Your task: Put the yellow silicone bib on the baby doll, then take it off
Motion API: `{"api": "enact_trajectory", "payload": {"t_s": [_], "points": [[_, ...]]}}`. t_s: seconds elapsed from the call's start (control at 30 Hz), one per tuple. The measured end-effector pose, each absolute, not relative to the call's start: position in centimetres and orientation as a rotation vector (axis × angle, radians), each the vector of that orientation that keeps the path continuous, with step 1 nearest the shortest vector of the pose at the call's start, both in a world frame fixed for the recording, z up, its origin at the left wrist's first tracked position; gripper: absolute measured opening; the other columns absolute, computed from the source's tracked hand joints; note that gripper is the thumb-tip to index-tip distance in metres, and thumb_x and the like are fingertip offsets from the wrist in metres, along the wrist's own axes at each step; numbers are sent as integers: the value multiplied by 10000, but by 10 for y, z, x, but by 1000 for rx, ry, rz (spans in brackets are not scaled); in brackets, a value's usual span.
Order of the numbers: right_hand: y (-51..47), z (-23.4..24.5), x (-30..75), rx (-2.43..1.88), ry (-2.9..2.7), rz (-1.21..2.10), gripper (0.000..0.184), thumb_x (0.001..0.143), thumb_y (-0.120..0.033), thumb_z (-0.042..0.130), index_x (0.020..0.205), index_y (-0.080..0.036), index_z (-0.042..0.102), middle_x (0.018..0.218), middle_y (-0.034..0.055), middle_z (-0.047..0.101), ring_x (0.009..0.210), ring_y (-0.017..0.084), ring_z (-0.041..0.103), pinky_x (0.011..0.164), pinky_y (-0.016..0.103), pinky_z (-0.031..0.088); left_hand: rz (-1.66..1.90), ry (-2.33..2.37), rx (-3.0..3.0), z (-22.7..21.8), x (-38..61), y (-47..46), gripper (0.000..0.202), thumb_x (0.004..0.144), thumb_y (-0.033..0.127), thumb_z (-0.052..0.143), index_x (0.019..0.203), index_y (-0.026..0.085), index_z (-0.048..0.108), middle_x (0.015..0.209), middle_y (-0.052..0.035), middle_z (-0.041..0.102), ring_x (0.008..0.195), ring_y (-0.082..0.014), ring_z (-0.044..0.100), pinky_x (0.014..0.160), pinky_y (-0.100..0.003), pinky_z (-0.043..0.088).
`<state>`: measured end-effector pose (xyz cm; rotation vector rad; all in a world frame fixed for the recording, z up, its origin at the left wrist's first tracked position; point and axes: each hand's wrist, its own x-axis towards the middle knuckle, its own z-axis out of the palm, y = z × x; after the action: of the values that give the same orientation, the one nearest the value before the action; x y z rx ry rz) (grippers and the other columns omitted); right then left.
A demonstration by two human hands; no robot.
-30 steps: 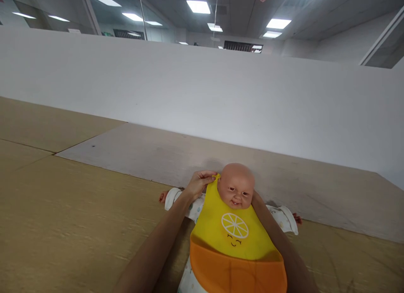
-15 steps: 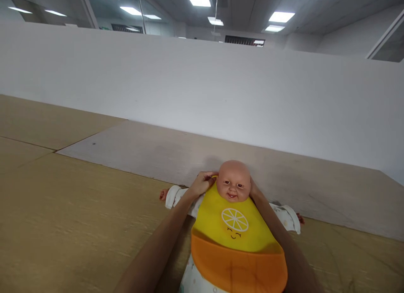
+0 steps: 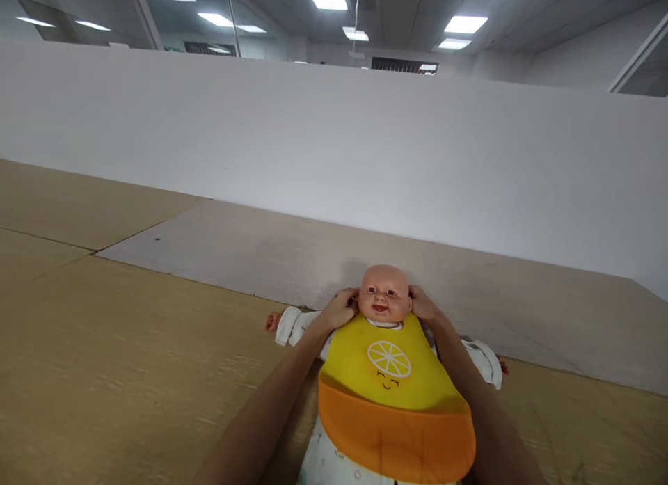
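Baby doll lies on its back, face up, arms out to the sides, head on a pale panel at the edge of a tan surface. Yellow-and-orange silicone bib sits flat over the chest, its neck edge under the chin. Patterned white sleepsuit shows below the bib and at the sleeves. Left hand is against the left side of the neck, fingers partly curled; right hand mirrors it on the other side, fingertips at the head. Grip unclear: cannot tell whether either has hold of the bib's neck strap. White wall runs behind.
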<state>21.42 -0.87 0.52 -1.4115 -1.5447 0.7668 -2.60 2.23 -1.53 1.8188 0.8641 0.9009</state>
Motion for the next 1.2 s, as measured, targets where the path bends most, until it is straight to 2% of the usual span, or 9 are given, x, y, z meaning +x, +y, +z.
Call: {"api": "enact_trajectory", "payload": {"t_s": [0.13, 0.33, 0.47, 0.53, 0.63, 0.77, 0.9, 1.0, 1.2], "points": [[-3, 5, 214, -1416, -1608, 822, 248, 601, -289, 613, 772, -137, 709, 969, 122, 717, 800, 235, 616, 721, 356, 532, 893, 956, 1906, -18, -27, 22, 310, 679, 140, 479, 890, 154, 705, 971, -119, 727, 885, -268, 636, 823, -359, 472], [2, -4, 210, -1548, -1574, 703, 246, 601, -258, 611, 772, -124, 727, 968, 123, 724, 843, 262, 629, 741, 349, 530, 880, 963, 1889, -10, -28, 20, 285, 730, 169, 455, 920, 161, 667, 961, -103, 714, 905, -259, 629, 841, -363, 458], [4, -6, 209, -1578, -1574, 666, 250, 606, -236, 613, 789, -116, 734, 1007, 127, 718, 871, 267, 631, 789, 347, 521, 935, 952, 1789, -10, -28, 21, 308, 763, 212, 482, 1049, 187, 593, 1028, -83, 679, 943, -225, 617, 858, -330, 448], [4, -6, 210, -1583, -1581, 656, 266, 607, -235, 622, 816, -116, 736, 1034, 127, 711, 883, 268, 630, 812, 347, 517, 962, 938, 1750, -12, -28, 21, 273, 773, 239, 500, 1040, 213, 546, 982, -50, 657, 898, -197, 608, 823, -303, 448], [2, -4, 209, -1579, -1606, 662, 271, 602, -241, 638, 827, -128, 739, 1038, 121, 711, 885, 271, 634, 820, 345, 517, 988, 934, 1773, -13, -28, 21, 143, 771, 226, 495, 914, 224, 496, 873, -9, 598, 830, -167, 568, 788, -281, 429], [0, -1, 206, -1603, -1629, 645, 245, 596, -234, 620, 799, -157, 735, 1055, 122, 706, 905, 294, 633, 848, 379, 508, 996, 920, 1789, -14, -28, 22, 63, 772, 234, 497, 833, 221, 491, 828, -3, 562, 825, -164, 538, 784, -277, 414], [-1, 0, 204, -1643, -1606, 644, 285, 611, -207, 574, 844, -155, 731, 1030, 123, 713, 918, 296, 629, 846, 383, 505, 987, 928, 1715, -15, -28, 25, 123, 732, 278, 553, 838, 220, 531, 821, -14, 606, 817, -181, 567, 751, -282, 420], [-3, -2, 205, -1659, -1564, 655, 334, 628, -172, 528, 905, -142, 712, 1049, 102, 710, 920, 254, 629, 821, 330, 504, 981, 1071, 1624, -16, -28, 26, 218, 672, 307, 619, 854, 220, 536, 722, 7, 615, 703, -173, 568, 655, -268, 399], [-9, -9, 208, -1796, -1461, 583, 239, 648, -109, 519, 830, -134, 672, 930, 111, 716, 844, 214, 626, 742, 275, 470, 979, 1240, 1524, -12, -29, 24, 279, 627, 327, 665, 852, 219, 541, 557, 58, 550, 516, -135, 493, 538, -245, 319]]}}
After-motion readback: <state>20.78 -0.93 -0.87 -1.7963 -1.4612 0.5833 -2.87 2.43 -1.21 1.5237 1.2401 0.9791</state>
